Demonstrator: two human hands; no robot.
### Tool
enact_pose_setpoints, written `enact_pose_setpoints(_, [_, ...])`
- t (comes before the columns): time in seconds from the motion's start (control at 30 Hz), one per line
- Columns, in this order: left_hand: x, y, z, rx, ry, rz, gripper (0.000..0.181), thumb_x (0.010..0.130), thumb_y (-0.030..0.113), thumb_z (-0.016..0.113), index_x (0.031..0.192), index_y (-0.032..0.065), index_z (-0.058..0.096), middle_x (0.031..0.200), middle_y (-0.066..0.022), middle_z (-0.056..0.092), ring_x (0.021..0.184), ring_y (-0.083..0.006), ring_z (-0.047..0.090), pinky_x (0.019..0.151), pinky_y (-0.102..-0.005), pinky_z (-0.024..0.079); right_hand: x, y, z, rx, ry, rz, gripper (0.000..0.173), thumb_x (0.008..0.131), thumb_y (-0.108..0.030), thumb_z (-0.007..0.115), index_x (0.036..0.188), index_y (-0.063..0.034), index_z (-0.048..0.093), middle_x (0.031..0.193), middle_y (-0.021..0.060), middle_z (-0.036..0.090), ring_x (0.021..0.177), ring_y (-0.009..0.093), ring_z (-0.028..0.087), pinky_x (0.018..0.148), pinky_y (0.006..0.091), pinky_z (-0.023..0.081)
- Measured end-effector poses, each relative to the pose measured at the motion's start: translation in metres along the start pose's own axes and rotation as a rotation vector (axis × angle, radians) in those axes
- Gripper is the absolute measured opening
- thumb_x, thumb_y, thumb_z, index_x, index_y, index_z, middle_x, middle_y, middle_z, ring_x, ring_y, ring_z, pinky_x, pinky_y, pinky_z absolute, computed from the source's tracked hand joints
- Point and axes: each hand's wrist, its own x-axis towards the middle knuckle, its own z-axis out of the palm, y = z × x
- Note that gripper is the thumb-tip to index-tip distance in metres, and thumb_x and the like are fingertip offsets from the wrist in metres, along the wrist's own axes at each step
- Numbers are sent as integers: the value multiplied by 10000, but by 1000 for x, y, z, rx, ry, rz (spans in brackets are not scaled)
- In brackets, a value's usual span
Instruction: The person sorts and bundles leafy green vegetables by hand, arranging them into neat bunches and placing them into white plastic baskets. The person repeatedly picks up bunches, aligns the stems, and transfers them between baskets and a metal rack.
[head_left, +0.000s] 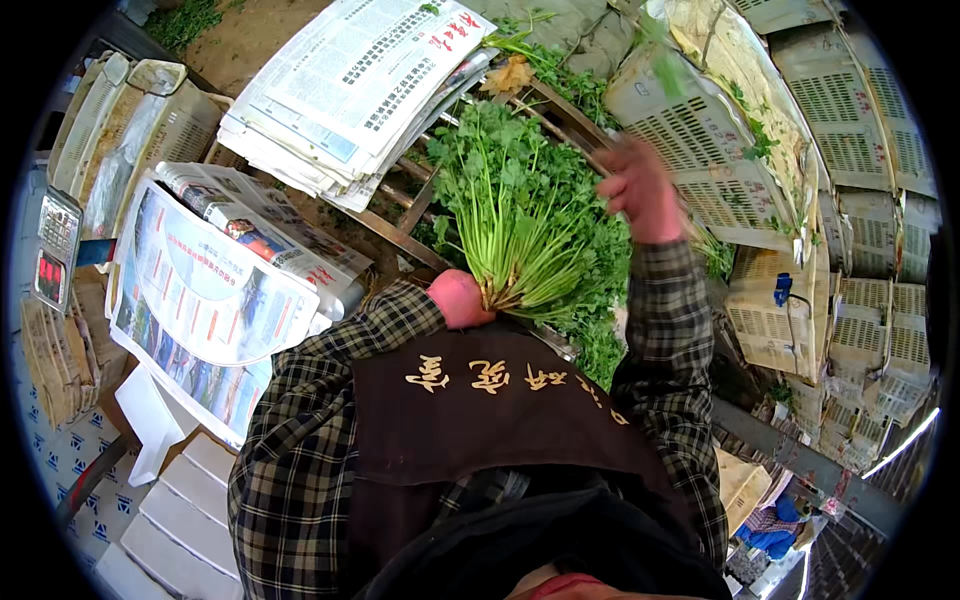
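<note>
A fanned bunch of leafy green herbs (517, 202) with pale stems lies before me on a metal rack. My left hand (459, 298) is closed around its root end, close to my brown apron (480, 405); most of the fingers are hidden by the stems. My right hand (637, 187) is raised to the right of the bunch, blurred, with the fingers curled. Some thin stems appear behind its wrist, and I cannot tell whether the hand holds them. A blurred green sprig (664, 64) shows above the right hand.
A stack of newspapers (352, 90) lies at the upper left, with more printed sheets (210, 277) below it. A calculator (56, 247) is at the far left, near plastic crates (142, 142). Several perforated crates (697, 135) stand at the right. White boxes (180, 517) are at the lower left.
</note>
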Motion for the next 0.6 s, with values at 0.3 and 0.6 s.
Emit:
enact_pose_setpoints(0.3, [-1, -34, 30, -1468, 66, 278, 416, 975, 320, 493, 1306, 69, 501, 1307, -147, 522, 1189, -221, 529, 1003, -350, 454, -37, 17, 121, -371, -224, -347, 295, 911, -219, 590, 1121, -20, 651, 931, 148, 696, 873, 255, 673, 783, 340, 541])
enact_pose_setpoints(0.6, [-9, -6, -14, -110, -129, 61, 480, 950, 288, 497, 1401, 128, 458, 1401, -138, 484, 1270, -307, 475, 1096, -397, 376, 11, 52, 73, -634, -176, 68, 346, 863, -340, 663, 1045, -46, 677, 920, 116, 708, 831, 235, 673, 768, 342, 523])
